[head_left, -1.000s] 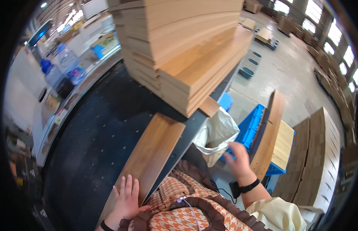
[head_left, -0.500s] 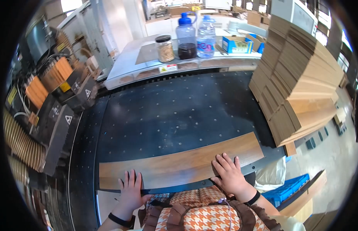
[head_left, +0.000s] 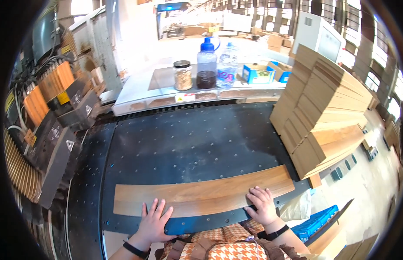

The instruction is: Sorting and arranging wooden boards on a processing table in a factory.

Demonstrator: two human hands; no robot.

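A long brown wood-grain board (head_left: 206, 193) lies flat along the near side of a dark perforated machine table (head_left: 188, 151). Resting on its near edge, left of the middle, is my left hand (head_left: 155, 221), fingers spread and thumb pointing right. My right hand (head_left: 263, 207) lies on the board's near edge toward its right end, fingers stretched out over the surface. Both hands touch the board without gripping it. Each wrist wears a black band.
A tall stack of brown boards (head_left: 325, 112) stands on the table's right side. Behind are a lidded jar (head_left: 183, 77), a blue-capped jug (head_left: 206, 65), a clear bottle (head_left: 228, 67) and small blue boxes (head_left: 258, 74). Machinery with a ribbed hose (head_left: 23, 164) flanks the left. A blue crate (head_left: 316, 223) sits low right.
The view has tilted up, so the scene sits lower in the picture. The board lies more level along the near edge, and both hands remain on it.
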